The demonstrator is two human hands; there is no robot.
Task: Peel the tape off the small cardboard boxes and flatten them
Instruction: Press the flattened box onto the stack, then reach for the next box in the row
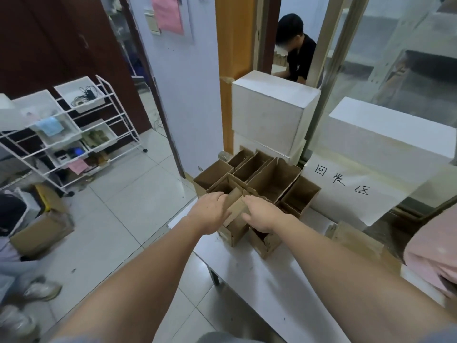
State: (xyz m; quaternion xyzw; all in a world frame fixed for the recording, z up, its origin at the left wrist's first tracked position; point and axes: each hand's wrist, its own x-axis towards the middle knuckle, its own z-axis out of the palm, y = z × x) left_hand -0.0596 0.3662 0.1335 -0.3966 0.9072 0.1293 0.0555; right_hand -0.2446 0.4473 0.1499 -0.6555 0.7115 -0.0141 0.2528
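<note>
Head view, only one. We see both bare arms reaching over a smooth white table (pixel 267 280) to a cluster of small brown cardboard boxes (pixel 267 179), matte, corrugated, rectangular, tops open, packed side by side at the table's far end. What we can see of their insides looks empty.

Left hand (pixel 210 211) lies on the left side of the nearest box (pixel 235 219), fingers fairly straight against a raised flap (pixel 233 198); thumb hidden, so we cannot tell if it grips. Right hand (pixel 262 216) rests on the same box's right side, fingers extended, loosely spread, not clearly curled round anything. No tape that we can make out.

Behind the boxes, two blocky white foam boxes (pixel 272 115), lids on. A white paper sign (pixel 346 189) with handwritten characters lies to the right. A torn flat cardboard piece (pixel 356 238) lies near the right forearm. On the left, a white wire rack (pixel 81 134) holds white plastic bins with cables and a blue cloth. Glossy pale floor tiles (pixel 128 206).
</note>
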